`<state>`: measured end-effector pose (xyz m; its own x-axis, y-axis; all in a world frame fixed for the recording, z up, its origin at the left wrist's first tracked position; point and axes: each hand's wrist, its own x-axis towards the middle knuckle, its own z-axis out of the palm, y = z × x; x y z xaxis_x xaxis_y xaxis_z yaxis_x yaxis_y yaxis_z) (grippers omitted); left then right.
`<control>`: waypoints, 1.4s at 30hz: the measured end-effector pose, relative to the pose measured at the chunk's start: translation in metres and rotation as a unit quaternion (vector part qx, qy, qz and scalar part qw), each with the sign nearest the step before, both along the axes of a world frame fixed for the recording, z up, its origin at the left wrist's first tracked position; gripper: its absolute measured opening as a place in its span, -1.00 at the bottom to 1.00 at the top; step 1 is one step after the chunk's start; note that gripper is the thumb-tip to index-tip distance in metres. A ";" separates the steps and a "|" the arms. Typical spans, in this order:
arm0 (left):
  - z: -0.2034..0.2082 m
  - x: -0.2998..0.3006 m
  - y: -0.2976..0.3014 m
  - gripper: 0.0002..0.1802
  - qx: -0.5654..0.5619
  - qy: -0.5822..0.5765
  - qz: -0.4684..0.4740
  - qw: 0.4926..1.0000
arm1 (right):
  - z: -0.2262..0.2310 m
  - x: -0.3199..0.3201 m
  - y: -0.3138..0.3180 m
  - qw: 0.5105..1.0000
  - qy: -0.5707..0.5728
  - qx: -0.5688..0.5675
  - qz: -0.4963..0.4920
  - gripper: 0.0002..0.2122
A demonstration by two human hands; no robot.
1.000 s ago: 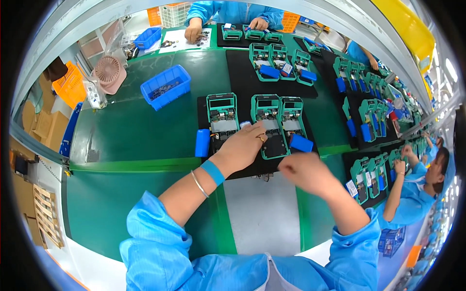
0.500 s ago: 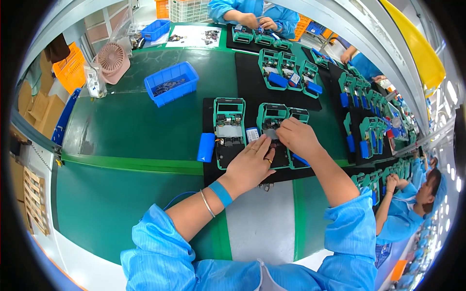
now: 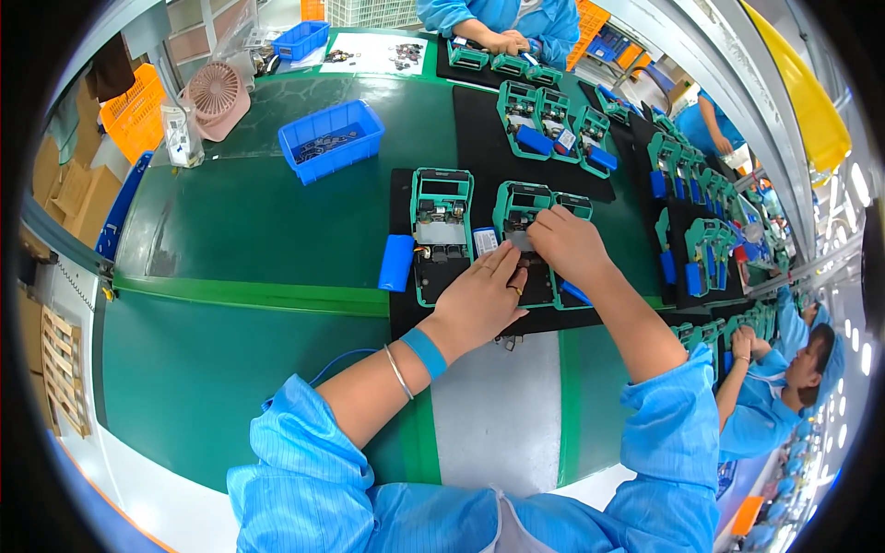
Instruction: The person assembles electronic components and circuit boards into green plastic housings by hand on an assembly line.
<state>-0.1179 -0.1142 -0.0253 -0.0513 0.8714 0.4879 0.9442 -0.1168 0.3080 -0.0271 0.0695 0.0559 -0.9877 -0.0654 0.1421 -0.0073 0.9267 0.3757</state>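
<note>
In front of me a green plastic device housing (image 3: pixel 525 195) lies open, with black parts inside, the middle one of three in a row. Over its inside is a small grey sheet (image 3: pixel 521 241). My right hand (image 3: pixel 570 245) has its fingers bunched and closed at the sheet's right edge. My left hand (image 3: pixel 481 293) reaches in from the near side, fingers stretched out and their tips at the sheet's near edge. Left of them lies another open housing (image 3: pixel 443 235) with a blue battery pack (image 3: pixel 396 263) beside it. The third housing (image 3: pixel 575 205) is partly hidden behind my right hand.
The housings rest on a black mat (image 3: pixel 402 198) on a green table (image 3: pixel 230 230). A blue bin (image 3: pixel 332 143) of small dark parts stands further left, near a pink fan (image 3: pixel 217 97). More housings (image 3: pixel 553 124) lie beyond. Co-workers sit across (image 3: pixel 502 23) and at right (image 3: pixel 784 387).
The whole view has shifted slightly, so the table sits higher in the picture. Both my hands stay at the grey sheet with little change. Across the table, the co-worker's hands have come closer together.
</note>
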 end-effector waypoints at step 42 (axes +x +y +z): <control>0.050 0.006 0.011 -0.53 0.043 -0.030 -0.047 0.998 | -0.045 0.130 -0.119 0.927 0.191 -0.303 -0.111 -0.91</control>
